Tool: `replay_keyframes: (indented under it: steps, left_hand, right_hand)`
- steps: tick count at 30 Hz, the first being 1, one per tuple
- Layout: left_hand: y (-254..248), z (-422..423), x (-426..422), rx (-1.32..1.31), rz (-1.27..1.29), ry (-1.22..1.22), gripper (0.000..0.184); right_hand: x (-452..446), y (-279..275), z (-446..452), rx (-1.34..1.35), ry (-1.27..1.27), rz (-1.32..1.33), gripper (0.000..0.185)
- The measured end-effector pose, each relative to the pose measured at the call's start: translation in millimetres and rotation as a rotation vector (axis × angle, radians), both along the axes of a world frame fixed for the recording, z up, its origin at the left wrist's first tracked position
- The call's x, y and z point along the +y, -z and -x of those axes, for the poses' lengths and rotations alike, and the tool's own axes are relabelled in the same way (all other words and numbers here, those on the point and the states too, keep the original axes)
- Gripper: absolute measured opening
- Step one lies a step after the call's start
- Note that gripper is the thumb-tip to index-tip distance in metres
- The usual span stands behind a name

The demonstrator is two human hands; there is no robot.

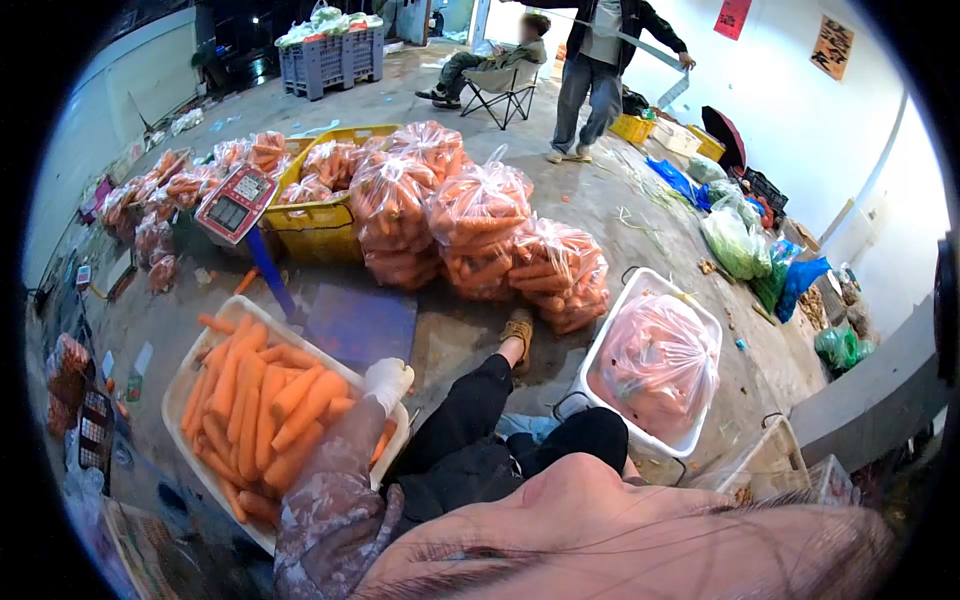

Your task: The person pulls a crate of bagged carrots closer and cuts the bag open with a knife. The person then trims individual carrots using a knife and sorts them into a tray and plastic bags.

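My left hand, in a whitish glove, is closed at the far right corner of a white tub, its fingers curled over the rim. Loose carrots fill that tub, and my patterned sleeve crosses its right side. Just beyond the tub is the blue platform of a scale, with a red-framed display on a post. My right hand does not show; the face at the bottom edge covers that area. To the right, a second white tub holds a knotted clear bag of carrots.
Several bagged carrots stand ahead, beside a yellow crate. More bags lie left. A seated person and a standing person are farther back. Grey crates stand at the back left; bagged greens lie right.
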State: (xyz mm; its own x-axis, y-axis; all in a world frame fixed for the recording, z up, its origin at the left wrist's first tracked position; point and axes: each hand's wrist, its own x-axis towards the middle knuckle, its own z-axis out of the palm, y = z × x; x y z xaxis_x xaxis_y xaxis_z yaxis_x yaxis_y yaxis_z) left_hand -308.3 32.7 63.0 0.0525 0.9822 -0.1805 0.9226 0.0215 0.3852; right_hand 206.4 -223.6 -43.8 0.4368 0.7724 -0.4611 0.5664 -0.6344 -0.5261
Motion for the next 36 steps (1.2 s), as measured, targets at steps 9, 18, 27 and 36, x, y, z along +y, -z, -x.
replay_keyframes:
  steps: [9,18,27,36]
  left_hand:
    - [14,-1,8,0.039,0.003,0.003,0.032]
    - [20,-2,13,0.081,0.018,0.022,0.036]
    - [16,-2,9,0.051,-0.027,0.033,0.034]
    - [23,2,11,0.058,-0.024,0.125,0.033]
  right_hand:
    - [-16,0,-12,0.002,0.04,-0.006,0.039]
    - [-32,11,-25,0.016,0.097,-0.036,0.039]
    - [-13,-58,-26,-0.216,-0.115,0.043,0.037]
    - [-27,-61,-43,-0.163,0.307,-0.163,0.026]
